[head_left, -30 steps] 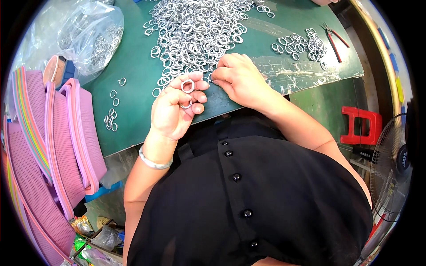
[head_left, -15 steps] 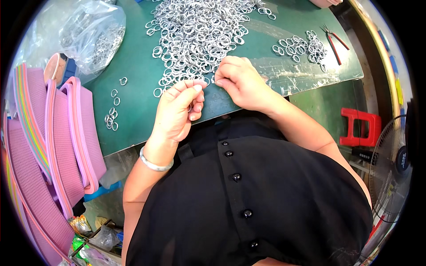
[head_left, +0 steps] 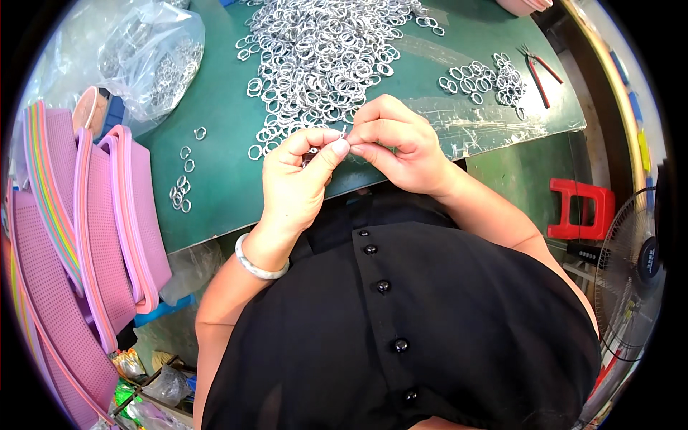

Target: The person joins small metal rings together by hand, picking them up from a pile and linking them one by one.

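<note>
My left hand (head_left: 297, 168) is closed, thumb against forefinger, with part of a silver metal ring (head_left: 311, 152) showing inside the curled fingers. Its fingertips meet those of my right hand (head_left: 401, 147), which is closed in a pinch. A tiny silvery bit shows where the fingertips come together, too small to make out. Just beyond both hands, a large heap of silver metal rings (head_left: 322, 61) spreads over the green table (head_left: 222, 93).
Small groups of rings lie at the left (head_left: 180, 192) and right (head_left: 473, 79). Red-handled pliers (head_left: 539, 75) rest at the far right. A clear bag of rings (head_left: 161, 68) stands far left, beside purple baskets (head_left: 107, 229). A red stool (head_left: 580, 208) and fan (head_left: 627, 265) are at right.
My hands have come together from slightly apart. The left moved right, and the right drew back from the edge of the heap, so their fingertips now meet.
</note>
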The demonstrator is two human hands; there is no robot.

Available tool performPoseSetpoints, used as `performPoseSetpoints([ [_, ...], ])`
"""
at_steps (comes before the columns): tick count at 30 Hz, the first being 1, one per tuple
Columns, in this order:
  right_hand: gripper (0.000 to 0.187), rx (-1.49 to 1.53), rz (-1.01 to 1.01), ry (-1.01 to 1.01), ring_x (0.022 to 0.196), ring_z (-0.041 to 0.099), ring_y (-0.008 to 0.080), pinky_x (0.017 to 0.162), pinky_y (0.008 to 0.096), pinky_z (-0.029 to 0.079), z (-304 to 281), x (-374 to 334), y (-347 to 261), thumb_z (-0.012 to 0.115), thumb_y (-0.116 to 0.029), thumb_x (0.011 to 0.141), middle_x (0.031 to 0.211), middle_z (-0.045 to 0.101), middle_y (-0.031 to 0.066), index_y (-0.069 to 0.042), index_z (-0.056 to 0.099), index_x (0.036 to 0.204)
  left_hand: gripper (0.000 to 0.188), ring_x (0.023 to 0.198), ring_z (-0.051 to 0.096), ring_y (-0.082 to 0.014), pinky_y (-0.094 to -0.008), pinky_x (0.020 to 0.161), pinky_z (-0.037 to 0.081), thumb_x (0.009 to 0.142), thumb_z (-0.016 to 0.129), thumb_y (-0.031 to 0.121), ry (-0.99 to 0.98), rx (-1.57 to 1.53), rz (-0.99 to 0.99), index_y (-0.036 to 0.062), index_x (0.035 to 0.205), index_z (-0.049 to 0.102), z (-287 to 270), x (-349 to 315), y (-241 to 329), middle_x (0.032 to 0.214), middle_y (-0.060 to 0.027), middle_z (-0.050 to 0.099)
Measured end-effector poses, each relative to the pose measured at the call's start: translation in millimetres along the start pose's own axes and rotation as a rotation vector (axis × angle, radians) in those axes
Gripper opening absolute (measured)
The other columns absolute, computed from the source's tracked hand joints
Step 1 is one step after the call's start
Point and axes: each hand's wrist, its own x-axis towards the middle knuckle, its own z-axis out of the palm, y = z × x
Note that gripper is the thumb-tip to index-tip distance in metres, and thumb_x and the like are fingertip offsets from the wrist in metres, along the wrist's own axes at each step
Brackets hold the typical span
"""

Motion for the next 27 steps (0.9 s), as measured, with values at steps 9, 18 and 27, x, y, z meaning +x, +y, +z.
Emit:
performPoseSetpoints([
  [9, 0.008, 0.141, 0.097, 0.076, 0.073, 0.056, 0.0179, 0.064, 0.0265, 0.045, -5.5, -1.6, 3.2, 0.061, 0.004, 0.072, 0.079, 0.055, 0.0077, 0.0, 0.057, 0.077, 0.013, 0.053, 0.041, -0.0037, -0.015, 0.042, 0.028, 0.084, 0.057, 0.011, -0.107, -0.344, -0.286, 0.0015, 0.091, 0.061, -12.5, 6.5, 0.0, 0.067, 0.0013, 0.051],
  [18, 0.008, 0.093, 0.147, 0.049, 0.071, 0.056, 0.0174, 0.063, 0.0264, 0.045, -4.1, -3.1, 4.9, 0.061, 0.004, 0.071, 0.078, 0.056, 0.007, -0.001, 0.057, 0.076, 0.014, 0.053, 0.042, -0.0046, -0.0152, 0.042, 0.029, 0.084, 0.056, 0.012, -0.11, -0.364, -0.324, 0.0004, 0.091, 0.06, -14.1, 7.1, 0.2, 0.069, -0.0001, 0.052],
  [27, 0.007, 0.056, 0.179, 0.041, 0.07, 0.056, 0.0177, 0.06, 0.0261, 0.044, -1.4, -3.9, 8.4, 0.062, 0.002, 0.072, 0.077, 0.056, 0.0071, -0.001, 0.057, 0.076, 0.015, 0.056, 0.043, -0.0063, -0.0155, 0.043, 0.031, 0.085, 0.054, 0.013, -0.202, -0.521, -0.451, 0.0001, 0.092, 0.059, -22.4, 10.8, -2.0, 0.069, -0.0014, 0.052],
])
